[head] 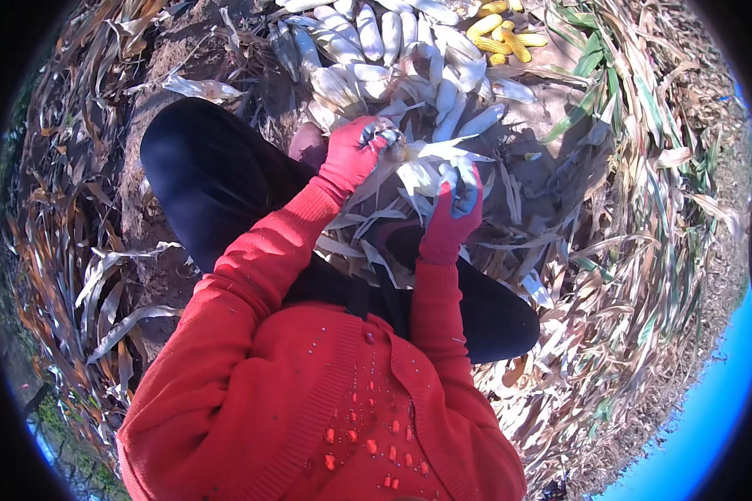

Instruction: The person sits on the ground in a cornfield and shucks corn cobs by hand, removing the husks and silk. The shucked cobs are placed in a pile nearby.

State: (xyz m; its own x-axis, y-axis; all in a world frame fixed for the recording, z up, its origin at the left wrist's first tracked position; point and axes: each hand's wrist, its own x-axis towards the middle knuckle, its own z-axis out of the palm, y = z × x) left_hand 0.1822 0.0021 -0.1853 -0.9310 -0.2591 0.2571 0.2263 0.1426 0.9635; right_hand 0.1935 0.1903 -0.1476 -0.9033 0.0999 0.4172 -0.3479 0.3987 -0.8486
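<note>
My left hand (pixel 357 147), in a red glove with a grey palm, is closed around the end of a corn ear whose pale husk (pixel 423 175) is spread open. My right hand (pixel 459 200), gloved the same way, is just right of that husk with its fingers curled. Whether those fingers pinch a husk leaf cannot be made out. Beyond my hands lies a heap of corn ears in whitish husks (pixel 390 34). Husked yellow corn cobs (pixel 507 41) are piled to the right of the heap.
My bent legs (pixel 219 169) in dark trousers flank loose husk leaves on the soil. A single husk (pixel 203 89) rests at the upper left. Dry corn stalks and leaves (pixel 633 250) bank up on the right, with more stalks (pixel 75 250) on the left.
</note>
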